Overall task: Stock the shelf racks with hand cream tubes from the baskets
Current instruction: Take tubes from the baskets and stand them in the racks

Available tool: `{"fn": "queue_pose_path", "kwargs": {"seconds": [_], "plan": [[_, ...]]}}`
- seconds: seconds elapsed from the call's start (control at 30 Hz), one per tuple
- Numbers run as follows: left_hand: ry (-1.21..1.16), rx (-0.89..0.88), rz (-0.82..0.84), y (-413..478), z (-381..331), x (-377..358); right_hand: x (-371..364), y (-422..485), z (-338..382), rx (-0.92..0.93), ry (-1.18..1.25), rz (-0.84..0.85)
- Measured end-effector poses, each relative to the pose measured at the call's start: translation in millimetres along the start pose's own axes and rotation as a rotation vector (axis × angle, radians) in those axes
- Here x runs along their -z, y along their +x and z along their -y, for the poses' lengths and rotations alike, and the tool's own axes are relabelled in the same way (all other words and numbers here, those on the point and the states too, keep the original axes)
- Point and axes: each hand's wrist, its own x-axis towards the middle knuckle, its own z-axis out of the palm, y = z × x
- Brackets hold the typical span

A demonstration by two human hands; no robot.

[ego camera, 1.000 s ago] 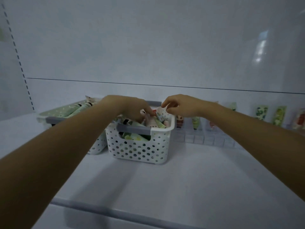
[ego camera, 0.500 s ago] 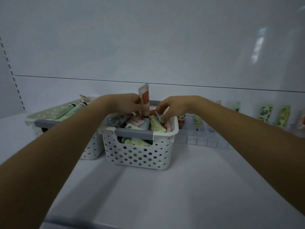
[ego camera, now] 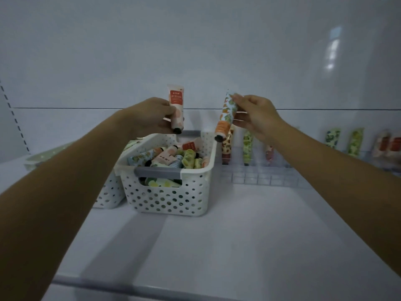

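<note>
**Now both grips are holding tubes over the white basket**

To the left of the white basket (ego camera: 169, 200), a second perforated basket (ego camera: 108, 196) is sitting on the shelf (ego camera: 217, 246). It is very close to the white basket's left wall, though whether the two are touching cannot be told. The left forearm is covering most of it, and its contents are too blurred to read.

Above the white basket's rear left corner, the left grip (ego camera: 149, 118) is wrapping fingers and thumb round a white tube with a red label (ego camera: 176, 105). This tube is standing upright in the air, its dark cap pointing down just over the basket's grey rear handle.

Inside the white basket, a loose heap of hand cream tubes (ego camera: 165, 159) is lying crosswise in mixed patterns.

Above the white basket's rear right corner, the right grip (ego camera: 256, 116) is pinching a floral tube (ego camera: 227, 111) between thumb and fingertips near its flat upper end. That tube is hanging slightly tilted, orange band and dark cap lowest, clear of the basket's rim.

To the right of the white basket, just beside it, a clear divided rack (ego camera: 260, 177) is resting on the shelf. Several patterned tubes (ego camera: 247, 146) are standing upright in its rear compartments, caps down. Those farthest from the basket are showing only as blurred green and red shapes.
</note>
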Motion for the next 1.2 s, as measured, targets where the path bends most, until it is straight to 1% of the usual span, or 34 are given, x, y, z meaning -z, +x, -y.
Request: {"fn": "queue_pose_path", "kwargs": {"seconds": [0.07, 0.27, 0.5, 0.6, 0.7, 0.8, 0.9, 1.0, 1.07, 1.13, 1.2], "plan": [[0.013, -0.013, 0.030, -1.1, -9.3, -16.3, 13.9, -6.9, 6.2, 0.016, 0.015, -0.025], [-0.011, -0.035, 0.133, 1.4, -46.4, -90.8, 80.3, -31.5, 15.8, 0.076, -0.097, -0.162], [-0.185, -0.036, 0.238, 10.0, -80.6, -226.4, 194.0, -67.8, 24.6, -0.018, -0.110, -0.296], [-0.249, -0.038, 0.274, 9.7, -86.6, -289.9, 246.1, -83.5, 26.6, 0.007, -0.179, -0.418], [-0.280, 0.001, 0.260, 9.1, -87.6, -347.3, 295.5, -96.3, 29.5, 0.064, -0.268, -0.547], [-0.320, 0.053, 0.224, 8.2, -81.9, -394.0, 336.2, -103.5, 31.0, 0.124, -0.330, -0.623], [-0.362, 0.096, 0.198, 8.8, -75.1, -425.7, 364.4, -101.5, 30.5, 0.187, -0.339, -0.678], [-0.403, 0.135, 0.138, 10.1, -67.1, -446.7, 382.1, -98.7, 19.0, 0.215, -0.357, -0.723], [-0.414, 0.140, 0.102, 8.1, -55.9, -456.3, 389.7, -99.7, 4.7, 0.229, -0.435, -0.722], [-0.365, 0.128, 0.093, 6.2, -46.7, -461.4, 394.8, -99.6, -4.3, 0.247, -0.516, -0.669], [-0.356, 0.116, 0.076, 5.9, -42.8, -461.8, 398.1, -97.2, -6.5, 0.249, -0.514, -0.630]]}}
